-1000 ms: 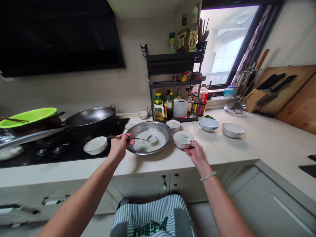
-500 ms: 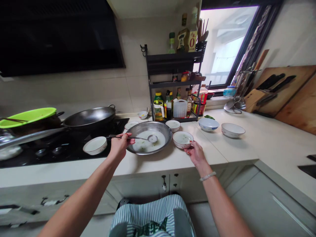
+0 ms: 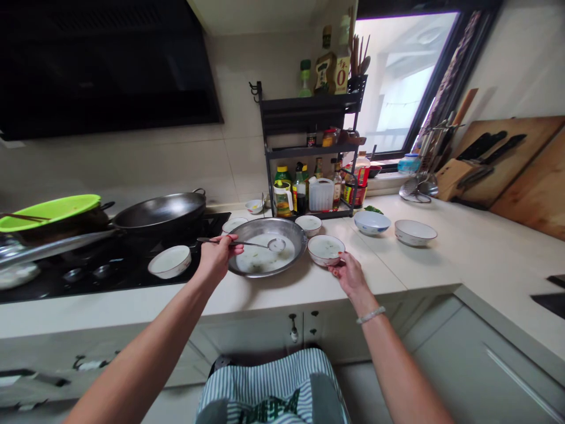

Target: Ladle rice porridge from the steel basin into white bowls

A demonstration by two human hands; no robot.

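Note:
My left hand (image 3: 216,255) is closed round the handle of a ladle (image 3: 276,245), whose head is over the milky liquid in a wide steel basin (image 3: 301,242). Bits of green float in that liquid. On the basin's right, my right hand (image 3: 348,272) grips the near right side of a small patterned bowl (image 3: 324,261) filled with the same white liquid. Another filled bowl (image 3: 308,225) stands just behind it. A third bowl (image 3: 235,224) is partly hidden behind the basin's left rim.
A filled bowl (image 3: 170,272) sits at the edge of the black cooktop (image 3: 128,280), near a wok (image 3: 161,212). To the right are a blue-white bowl (image 3: 372,228) and a patterned bowl (image 3: 415,239). A bottle rack (image 3: 309,154) stands behind the basin.
The ladle's head has shifted slightly right within the basin. My right hand keeps its hold on the bowl.

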